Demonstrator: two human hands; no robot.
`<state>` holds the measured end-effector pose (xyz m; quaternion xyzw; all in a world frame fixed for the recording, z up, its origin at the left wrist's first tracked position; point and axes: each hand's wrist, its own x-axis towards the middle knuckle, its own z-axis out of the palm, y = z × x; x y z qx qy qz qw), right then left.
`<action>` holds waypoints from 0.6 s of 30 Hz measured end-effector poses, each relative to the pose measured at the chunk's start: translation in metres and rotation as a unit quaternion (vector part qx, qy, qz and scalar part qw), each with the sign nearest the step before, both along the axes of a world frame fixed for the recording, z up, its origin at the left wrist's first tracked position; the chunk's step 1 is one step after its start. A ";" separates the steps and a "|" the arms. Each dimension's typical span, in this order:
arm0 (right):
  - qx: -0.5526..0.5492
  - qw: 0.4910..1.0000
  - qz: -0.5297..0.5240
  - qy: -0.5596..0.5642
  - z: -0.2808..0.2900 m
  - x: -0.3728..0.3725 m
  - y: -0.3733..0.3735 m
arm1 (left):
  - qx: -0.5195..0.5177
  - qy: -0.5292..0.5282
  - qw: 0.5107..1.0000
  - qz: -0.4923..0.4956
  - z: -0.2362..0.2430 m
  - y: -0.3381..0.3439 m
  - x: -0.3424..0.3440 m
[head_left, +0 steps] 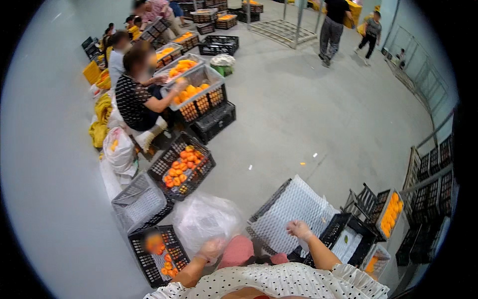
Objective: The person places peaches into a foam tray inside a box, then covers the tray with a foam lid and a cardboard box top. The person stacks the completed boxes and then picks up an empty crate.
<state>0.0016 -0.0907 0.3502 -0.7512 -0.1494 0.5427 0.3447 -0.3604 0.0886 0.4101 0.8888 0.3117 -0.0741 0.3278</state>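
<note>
My left hand [211, 249], in a thin clear glove, is at the near edge of a crumpled clear plastic bag [205, 219]; its fingers blend into the plastic, so whether it grips the bag is unclear. My right hand [299, 229], also gloved, hovers over white bubbled padding [291, 209] draped across a black crate. Its fingers are loosely bent and apart, with nothing visible in them. Left of my left hand stands a black crate [138, 255] with several orange-red fruits [168, 266]. A dark crate [359, 249] holding a pale sheet and a green leaf sits right of the padding.
Beyond the bag are a lined crate [142, 202] and a crate of orange fruits [183, 167]. A seated person [134, 94] handles fruit at stacked crates. Right: a fruit crate [391, 214], stacked black crates [433, 184], metal rails. Two people walk on the grey floor [298, 114] farther off.
</note>
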 end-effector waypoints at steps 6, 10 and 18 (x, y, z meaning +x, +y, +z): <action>-0.048 0.870 0.433 -0.230 0.026 -0.037 0.033 | -0.041 0.123 0.990 -0.052 -0.052 0.039 -0.085; -0.099 0.849 0.476 -0.204 0.015 -0.021 0.050 | -0.244 0.083 0.897 0.358 -0.056 0.033 -0.153; -0.134 0.954 0.204 -0.177 0.046 0.014 0.004 | -0.407 0.022 0.754 0.516 -0.057 -0.026 -0.212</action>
